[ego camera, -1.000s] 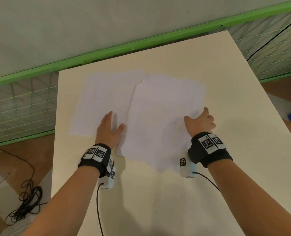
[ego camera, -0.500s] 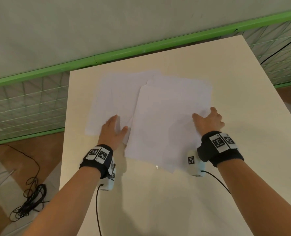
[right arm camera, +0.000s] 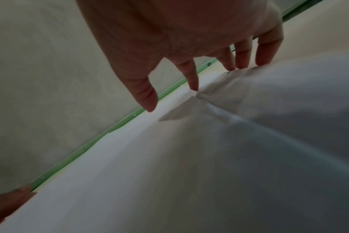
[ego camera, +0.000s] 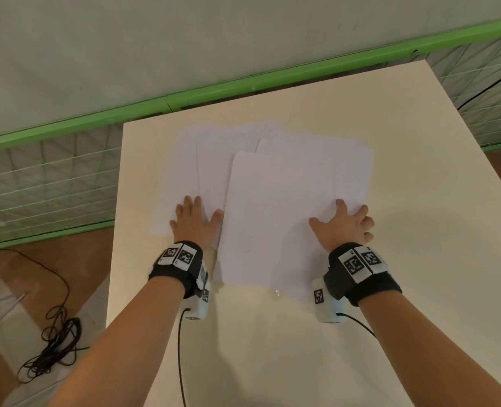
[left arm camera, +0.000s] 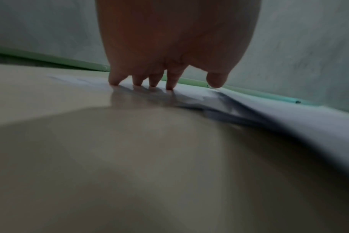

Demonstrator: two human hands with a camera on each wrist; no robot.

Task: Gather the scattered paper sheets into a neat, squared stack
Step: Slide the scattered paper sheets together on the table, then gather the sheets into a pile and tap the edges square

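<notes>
Several white paper sheets (ego camera: 275, 207) lie overlapped on the cream table (ego camera: 272, 348), fanned out rather than squared. The topmost sheet sits in the middle, with others showing at its left (ego camera: 184, 171) and upper right (ego camera: 349, 165). My left hand (ego camera: 193, 221) lies flat on the left sheets, fingertips (left arm camera: 170, 85) pressing the paper (left arm camera: 249, 110). My right hand (ego camera: 343, 226) rests spread on the right edge of the pile, its fingertips (right arm camera: 194, 87) touching the paper (right arm camera: 289, 94), which wrinkles slightly there. Neither hand grips anything.
A green rail (ego camera: 243, 86) and wire mesh fence (ego camera: 47, 183) run behind and beside the table, against a grey wall. A black cable (ego camera: 52, 342) lies coiled on the floor at left. The table's left edge is close to the left sheets.
The left sheets have slid right, further under the middle sheet, so the pile is narrower. My left hand moved with them; my right hand's fingers have spread on the right edge.
</notes>
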